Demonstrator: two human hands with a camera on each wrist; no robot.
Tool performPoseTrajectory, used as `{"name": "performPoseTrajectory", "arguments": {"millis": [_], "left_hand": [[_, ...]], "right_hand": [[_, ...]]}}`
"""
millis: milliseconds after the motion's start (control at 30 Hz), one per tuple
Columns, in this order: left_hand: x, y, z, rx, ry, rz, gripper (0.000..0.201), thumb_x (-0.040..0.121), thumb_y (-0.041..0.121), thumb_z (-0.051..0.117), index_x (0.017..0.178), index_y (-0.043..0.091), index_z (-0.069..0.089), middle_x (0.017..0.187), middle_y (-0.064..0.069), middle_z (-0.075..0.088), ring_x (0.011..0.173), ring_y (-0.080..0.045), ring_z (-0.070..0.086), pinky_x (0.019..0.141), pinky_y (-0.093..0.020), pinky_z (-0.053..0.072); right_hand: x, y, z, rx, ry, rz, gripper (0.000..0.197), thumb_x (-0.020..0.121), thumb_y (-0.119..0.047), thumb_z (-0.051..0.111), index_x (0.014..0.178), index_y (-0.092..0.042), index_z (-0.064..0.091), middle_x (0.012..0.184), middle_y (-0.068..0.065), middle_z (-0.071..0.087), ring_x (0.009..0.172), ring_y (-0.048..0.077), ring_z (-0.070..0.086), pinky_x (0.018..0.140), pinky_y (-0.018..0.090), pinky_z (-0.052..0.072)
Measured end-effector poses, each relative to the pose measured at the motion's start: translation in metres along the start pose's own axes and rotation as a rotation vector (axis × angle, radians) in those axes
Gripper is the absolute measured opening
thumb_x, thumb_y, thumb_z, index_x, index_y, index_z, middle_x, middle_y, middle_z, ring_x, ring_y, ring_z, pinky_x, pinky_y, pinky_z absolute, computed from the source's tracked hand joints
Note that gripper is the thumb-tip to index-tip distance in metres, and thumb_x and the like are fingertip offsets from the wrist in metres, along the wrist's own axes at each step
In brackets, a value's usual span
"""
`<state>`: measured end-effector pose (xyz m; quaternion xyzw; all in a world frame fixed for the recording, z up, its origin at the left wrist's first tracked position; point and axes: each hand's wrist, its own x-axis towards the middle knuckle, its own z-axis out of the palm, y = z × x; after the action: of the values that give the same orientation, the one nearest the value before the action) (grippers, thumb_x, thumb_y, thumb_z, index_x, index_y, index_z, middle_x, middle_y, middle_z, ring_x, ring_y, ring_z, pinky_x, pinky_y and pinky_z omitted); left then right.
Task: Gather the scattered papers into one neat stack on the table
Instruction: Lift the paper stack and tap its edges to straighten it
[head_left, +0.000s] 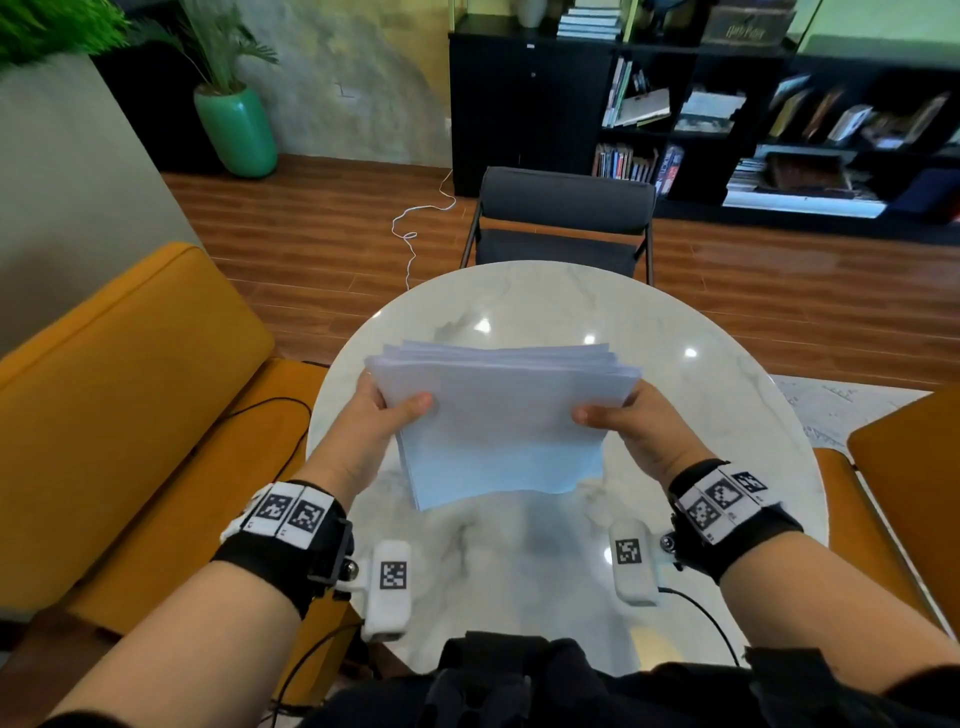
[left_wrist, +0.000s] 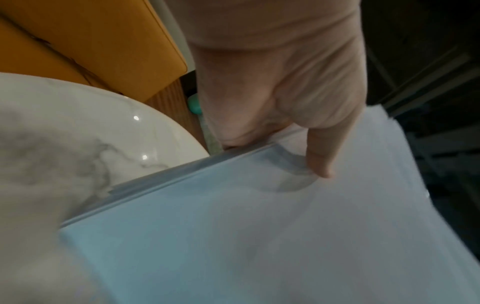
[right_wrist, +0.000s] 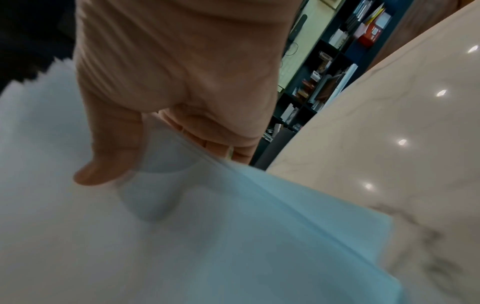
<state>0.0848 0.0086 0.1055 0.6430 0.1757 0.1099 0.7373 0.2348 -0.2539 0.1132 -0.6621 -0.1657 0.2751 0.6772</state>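
Papers (head_left: 501, 415) held above table (head_left: 727, 395), left hand (head_left: 379, 415) and right hand (head_left: 631, 423) grip pinching opposite edges.

Background: dark grey upholstered chair (head_left: 563, 223), black bookshelf with books (head_left: 727, 104), mustard-yellow sofa (head_left: 119, 374), green ceramic plant pot (head_left: 236, 132), white floor cable (head_left: 415, 223).

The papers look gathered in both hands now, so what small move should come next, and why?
Probably tap the papers on the table to square them: the left hand and right hand grip the sides, and the far edges still fan unevenly.
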Motion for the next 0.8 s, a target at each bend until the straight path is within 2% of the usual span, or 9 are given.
{"name": "performPoseTrajectory", "arguments": {"millis": [100, 200, 367, 433, 500, 567, 600, 700, 800], "left_hand": [[-0.001, -0.016, 0.012, 0.049, 0.028, -0.063, 0.07, 0.075, 0.027, 0.076, 0.139, 0.025, 0.047, 0.125, -0.004, 0.068, 0.118, -0.023, 0.063, 0.104, -0.05, 0.048], [-0.003, -0.016, 0.014, 0.051, 0.082, -0.044, 0.06, 0.082, 0.022, 0.07, 0.138, 0.028, 0.049, 0.124, -0.001, 0.068, 0.117, -0.019, 0.063, 0.101, -0.044, 0.05], [-0.017, -0.029, 0.025, 0.186, 0.157, -0.085, 0.044, 0.097, 0.015, 0.059, 0.139, 0.025, 0.045, 0.124, 0.003, 0.065, 0.115, -0.017, 0.062, 0.096, -0.036, 0.051], [-0.016, -0.024, 0.03, 0.289, 0.219, -0.034, 0.039, 0.098, 0.015, 0.057, 0.136, 0.022, 0.049, 0.122, 0.0, 0.065, 0.114, -0.022, 0.061, 0.093, -0.037, 0.051], [-0.012, -0.009, 0.031, 0.399, 0.25, 0.027, 0.031, 0.097, 0.014, 0.056, 0.127, 0.022, 0.052, 0.114, 0.002, 0.064, 0.106, -0.02, 0.06, 0.082, -0.03, 0.049], [-0.007, 0.009, 0.032, 0.525, 0.226, 0.105, 0.021, 0.097, 0.015, 0.057, 0.117, 0.02, 0.053, 0.105, 0.002, 0.064, 0.097, -0.02, 0.06, 0.073, -0.026, 0.046], [-0.005, 0.018, 0.033, 0.608, 0.198, 0.156, 0.019, 0.097, 0.016, 0.057, 0.115, 0.016, 0.054, 0.103, 0.0, 0.065, 0.095, -0.022, 0.06, 0.072, -0.029, 0.045], [-0.002, 0.038, 0.041, 0.818, 0.088, 0.313, 0.007, 0.097, 0.018, 0.058, 0.098, 0.017, 0.051, 0.084, 0.003, 0.058, 0.08, -0.023, 0.055, 0.062, -0.031, 0.036], [-0.001, 0.053, 0.047, 0.896, 0.009, 0.338, 0.015, 0.095, 0.024, 0.062, 0.088, 0.027, 0.049, 0.08, 0.005, 0.059, 0.073, -0.018, 0.053, 0.058, -0.026, 0.035]], "right_hand": [[-0.001, 0.011, 0.011, -0.006, 0.071, 0.046, 0.046, 0.061, -0.004, 0.084, 0.104, -0.011, 0.07, 0.106, 0.013, 0.072, 0.098, 0.03, 0.068, 0.086, 0.047, 0.054], [-0.001, 0.008, 0.015, 0.027, 0.124, 0.043, 0.034, 0.069, 0.004, 0.077, 0.099, -0.01, 0.071, 0.101, 0.012, 0.073, 0.093, 0.029, 0.07, 0.083, 0.043, 0.054], [-0.005, 0.014, 0.013, -0.06, 0.15, 0.095, 0.058, 0.054, -0.016, 0.087, 0.108, -0.01, 0.068, 0.105, 0.01, 0.073, 0.101, 0.031, 0.068, 0.087, 0.044, 0.055], [-0.005, 0.004, 0.012, -0.119, 0.228, 0.006, 0.059, 0.062, -0.012, 0.086, 0.116, -0.014, 0.062, 0.109, 0.006, 0.071, 0.102, 0.025, 0.068, 0.089, 0.042, 0.055], [-0.006, -0.021, 0.011, -0.252, 0.269, -0.177, 0.062, 0.07, -0.011, 0.083, 0.122, -0.022, 0.052, 0.117, -0.001, 0.063, 0.104, 0.012, 0.062, 0.091, 0.028, 0.052], [-0.009, -0.054, 0.012, -0.586, 0.27, -0.384, 0.069, 0.073, -0.017, 0.081, 0.13, -0.032, 0.045, 0.119, -0.008, 0.057, 0.108, 0.004, 0.054, 0.095, 0.015, 0.041], [-0.011, -0.069, 0.016, -0.808, 0.246, -0.474, 0.07, 0.073, -0.022, 0.081, 0.133, -0.032, 0.046, 0.118, -0.008, 0.058, 0.11, 0.007, 0.053, 0.099, 0.018, 0.039], [-0.009, -0.099, 0.029, -1.173, 0.067, -0.37, 0.036, 0.075, -0.029, 0.077, 0.109, -0.026, 0.065, 0.099, -0.004, 0.069, 0.098, 0.019, 0.059, 0.086, 0.035, 0.045], [-0.004, -0.094, 0.033, -0.926, 0.005, -0.194, 0.011, 0.08, -0.017, 0.072, 0.086, -0.008, 0.07, 0.085, 0.012, 0.07, 0.084, 0.03, 0.063, 0.075, 0.036, 0.051]]}}
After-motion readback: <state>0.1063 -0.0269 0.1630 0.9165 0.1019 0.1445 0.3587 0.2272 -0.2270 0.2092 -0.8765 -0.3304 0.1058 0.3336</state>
